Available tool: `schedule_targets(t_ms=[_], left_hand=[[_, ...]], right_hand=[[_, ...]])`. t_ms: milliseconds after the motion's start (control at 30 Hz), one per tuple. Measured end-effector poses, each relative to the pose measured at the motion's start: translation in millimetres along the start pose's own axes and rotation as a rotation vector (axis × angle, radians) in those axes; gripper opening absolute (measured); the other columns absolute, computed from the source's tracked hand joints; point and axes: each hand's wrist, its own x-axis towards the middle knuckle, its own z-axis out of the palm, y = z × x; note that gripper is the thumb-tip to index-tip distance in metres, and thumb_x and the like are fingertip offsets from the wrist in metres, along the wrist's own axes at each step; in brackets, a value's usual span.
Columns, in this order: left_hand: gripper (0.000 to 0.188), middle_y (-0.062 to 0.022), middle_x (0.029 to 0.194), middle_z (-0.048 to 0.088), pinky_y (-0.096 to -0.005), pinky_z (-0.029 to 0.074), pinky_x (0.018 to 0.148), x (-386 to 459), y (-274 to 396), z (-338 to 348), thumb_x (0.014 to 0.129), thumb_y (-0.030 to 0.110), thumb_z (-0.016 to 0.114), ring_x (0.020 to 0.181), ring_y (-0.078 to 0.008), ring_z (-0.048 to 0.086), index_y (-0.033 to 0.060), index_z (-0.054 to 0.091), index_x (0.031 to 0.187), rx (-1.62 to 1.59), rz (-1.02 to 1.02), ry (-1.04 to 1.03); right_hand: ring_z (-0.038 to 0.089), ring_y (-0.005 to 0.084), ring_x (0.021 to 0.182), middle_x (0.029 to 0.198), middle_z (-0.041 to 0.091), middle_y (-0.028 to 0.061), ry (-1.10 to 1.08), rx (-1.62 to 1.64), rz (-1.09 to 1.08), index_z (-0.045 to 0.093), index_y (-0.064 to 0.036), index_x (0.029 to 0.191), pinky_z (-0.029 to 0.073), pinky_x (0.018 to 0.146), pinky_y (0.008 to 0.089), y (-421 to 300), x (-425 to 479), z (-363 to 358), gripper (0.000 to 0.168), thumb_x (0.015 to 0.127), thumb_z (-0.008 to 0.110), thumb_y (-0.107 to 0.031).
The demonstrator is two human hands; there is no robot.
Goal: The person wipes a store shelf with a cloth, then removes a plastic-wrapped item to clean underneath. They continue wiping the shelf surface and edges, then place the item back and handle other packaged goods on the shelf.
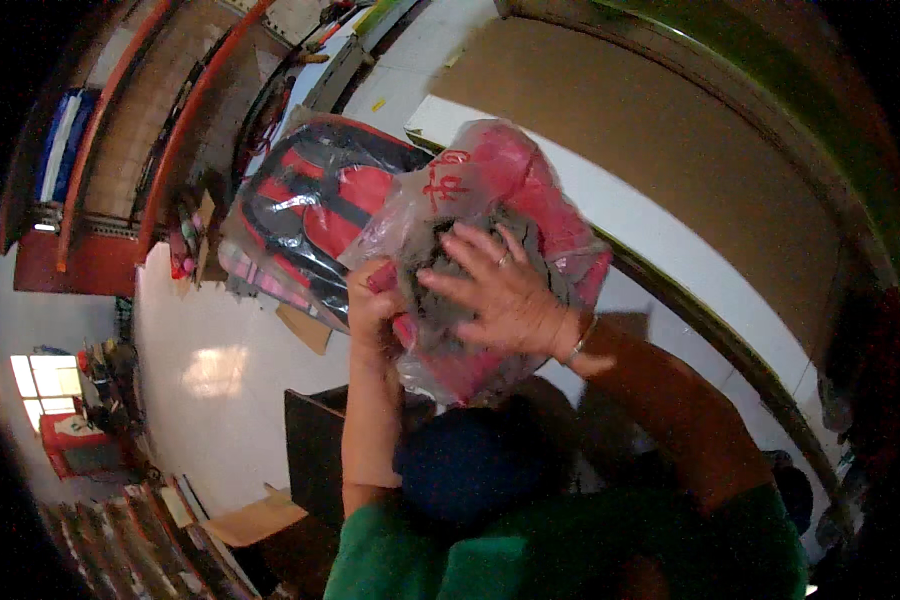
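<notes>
A clear plastic bag (pixel 487 172) with red writing, holding something red or pink and something grey-brown, lies before me. My left hand (pixel 376 300) is closed on the near left edge of this bag, with a bit of red showing at its fingers. My right hand (pixel 506 292), with a ring and a bracelet, rests spread on the grey-brown part. Behind and to the left sits a red and black bag in clear plastic wrap (pixel 307 202). Below that bag a pink checked item (pixel 259 274) sticks out.
Shelves with orange-red edges (pixel 187 127) stand at the upper left. An open cardboard box (pixel 259 517) is at the lower left, beside a dark box (pixel 315 435). A white-edged surface with a brown top (pixel 630 127) spans the right. A red table (pixel 86 450) stands far left.
</notes>
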Motion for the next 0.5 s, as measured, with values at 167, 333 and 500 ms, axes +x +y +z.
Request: schedule_targets(t_ms=[167, 333, 500], left_hand=[[0.022, -0.0019, 0.062, 0.055, -0.0246, 0.041, 0.052, -10.8, 9.5, 15.8, 0.045, 0.006, 0.058, 0.053, -0.0131, 0.051, 0.0004, 0.055, 0.065, -0.062, -0.030, 0.023], [0.030, -0.0067, 0.072, 0.060, -0.0257, 0.045, 0.060, -1.7, 1.7, 0.7, 0.047, 0.006, 0.057, 0.061, -0.0165, 0.056, -0.0027, 0.059, 0.076, -0.022, -0.054, 0.004], [0.036, -0.0100, 0.078, 0.060, -0.0281, 0.047, 0.064, 2.8, 0.6, -7.5, 0.050, 0.007, 0.052, 0.066, -0.0197, 0.058, -0.0052, 0.057, 0.084, -0.186, 0.016, 0.102]], right_hand=[[0.049, 0.0332, 0.099, 0.110, 0.053, 0.0163, 0.217, -0.011, 0.437, 0.055, -0.010, 0.108, 0.038, 0.088, 0.0414, 110.2, 32.9, 40.9, 0.035, 0.078, 0.054, -0.025], [0.054, 0.0317, 0.091, 0.099, 0.059, 0.0128, -0.032, 0.179, 0.414, 0.058, -0.006, 0.098, 0.043, 0.081, 0.0398, 67.6, 51.5, 38.6, 0.028, 0.080, 0.052, -0.026], [0.051, 0.0296, 0.094, 0.113, 0.053, 0.0086, -0.077, -0.016, 0.006, 0.057, -0.014, 0.105, 0.042, 0.079, 0.0410, -1.2, -2.3, 9.1, 0.035, 0.071, 0.059, -0.021]])
